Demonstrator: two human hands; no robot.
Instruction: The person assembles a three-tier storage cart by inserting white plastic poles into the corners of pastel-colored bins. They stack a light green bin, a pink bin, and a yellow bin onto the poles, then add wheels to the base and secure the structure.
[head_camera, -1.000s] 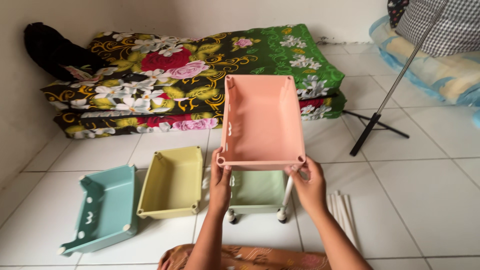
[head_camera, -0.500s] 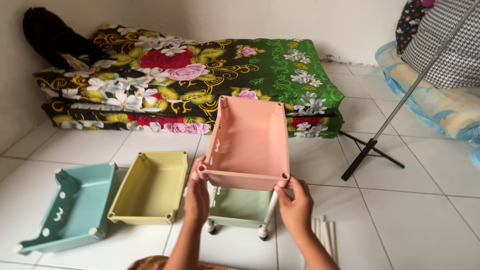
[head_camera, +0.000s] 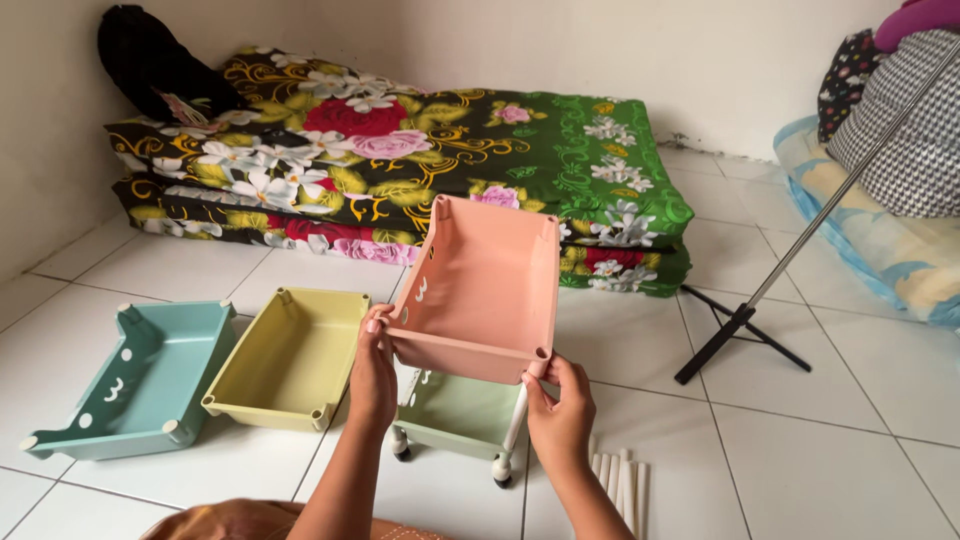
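I hold a pink plastic tray (head_camera: 485, 285) by its two near corners, tilted with its open side facing me. My left hand (head_camera: 372, 375) grips the near left corner and my right hand (head_camera: 558, 415) grips the near right corner. Under the pink tray stands a pale green tray (head_camera: 455, 415) on small castor wheels, with a white pole (head_camera: 514, 420) rising at its front right corner. The pink tray's near right corner is just above that pole.
A yellow tray (head_camera: 290, 360) and a teal tray (head_camera: 135, 385) lie on the white tiled floor at the left. Several white poles (head_camera: 622, 480) lie at the right. A folded floral mattress (head_camera: 420, 170) is behind, a tripod stand (head_camera: 745, 320) and bedding (head_camera: 890, 200) at the right.
The view has shifted right and tilted up a little. The pink tray has come lower and nearer to the green tray, with both hands still holding its corners.
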